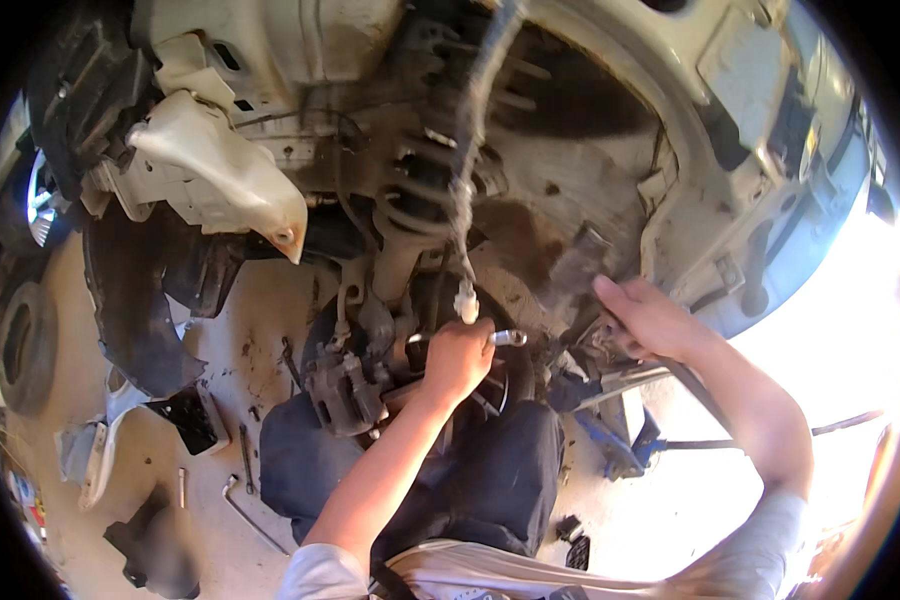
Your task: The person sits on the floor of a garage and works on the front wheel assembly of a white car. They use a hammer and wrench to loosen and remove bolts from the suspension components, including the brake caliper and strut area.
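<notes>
My left hand (456, 362) is closed around a chrome wrench (511, 338), whose ring-shaped end sticks out past my fingers on the right. The wrench lies roughly level in front of the wheel hub; what its other end touches is hidden. My right hand (652, 318) grips what looks like a hammer (581, 264), its dark head raised to the right of the wrench and blurred by motion. A wrapped wiring harness (465, 190) hangs down with a white connector (467, 303) just above my left hand. Left of that hand sits a brake caliper (342, 393).
A coil spring (415, 205) stands inside the wheel arch. A whitish plastic reservoir (220, 165) and a loose dark liner (130, 300) hang at left. Floor items include an L-shaped wrench (255, 518), a tyre (26, 348) and a blue jack (620, 450).
</notes>
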{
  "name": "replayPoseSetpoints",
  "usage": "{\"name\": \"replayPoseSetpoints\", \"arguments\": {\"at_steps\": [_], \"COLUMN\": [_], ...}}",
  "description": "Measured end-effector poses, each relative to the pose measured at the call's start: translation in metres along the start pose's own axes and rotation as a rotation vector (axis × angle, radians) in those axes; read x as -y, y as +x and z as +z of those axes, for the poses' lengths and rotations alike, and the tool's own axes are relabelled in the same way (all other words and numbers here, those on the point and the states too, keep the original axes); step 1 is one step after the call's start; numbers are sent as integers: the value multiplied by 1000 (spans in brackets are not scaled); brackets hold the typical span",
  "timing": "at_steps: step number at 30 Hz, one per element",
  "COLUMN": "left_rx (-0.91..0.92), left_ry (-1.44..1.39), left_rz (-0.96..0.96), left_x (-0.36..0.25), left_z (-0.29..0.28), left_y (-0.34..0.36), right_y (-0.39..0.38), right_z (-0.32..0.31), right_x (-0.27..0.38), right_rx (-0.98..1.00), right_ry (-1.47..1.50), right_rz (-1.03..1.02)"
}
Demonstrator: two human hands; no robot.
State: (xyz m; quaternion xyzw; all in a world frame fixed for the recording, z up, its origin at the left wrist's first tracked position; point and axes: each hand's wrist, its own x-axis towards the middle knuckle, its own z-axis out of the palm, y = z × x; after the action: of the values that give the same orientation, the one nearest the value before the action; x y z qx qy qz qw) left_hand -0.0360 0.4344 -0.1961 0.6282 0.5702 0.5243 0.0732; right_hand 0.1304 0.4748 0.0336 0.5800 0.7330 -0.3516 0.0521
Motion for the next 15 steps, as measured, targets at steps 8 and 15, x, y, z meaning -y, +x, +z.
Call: {"name": "replayPoseSetpoints", "arguments": {"at_steps": [8, 15], "left_rx": [-53, -92], "left_ry": [9, 43], "left_rz": [4, -14], "left_x": [10, 14], "left_z": [-8, -7], "left_y": [-5, -3], "right_y": [-18, -6], "right_z": [-28, -7], "right_x": [49, 64], "right_rx": [-396, 25], "right_ry": [-24, -234], "right_rz": [-430, -135]}}
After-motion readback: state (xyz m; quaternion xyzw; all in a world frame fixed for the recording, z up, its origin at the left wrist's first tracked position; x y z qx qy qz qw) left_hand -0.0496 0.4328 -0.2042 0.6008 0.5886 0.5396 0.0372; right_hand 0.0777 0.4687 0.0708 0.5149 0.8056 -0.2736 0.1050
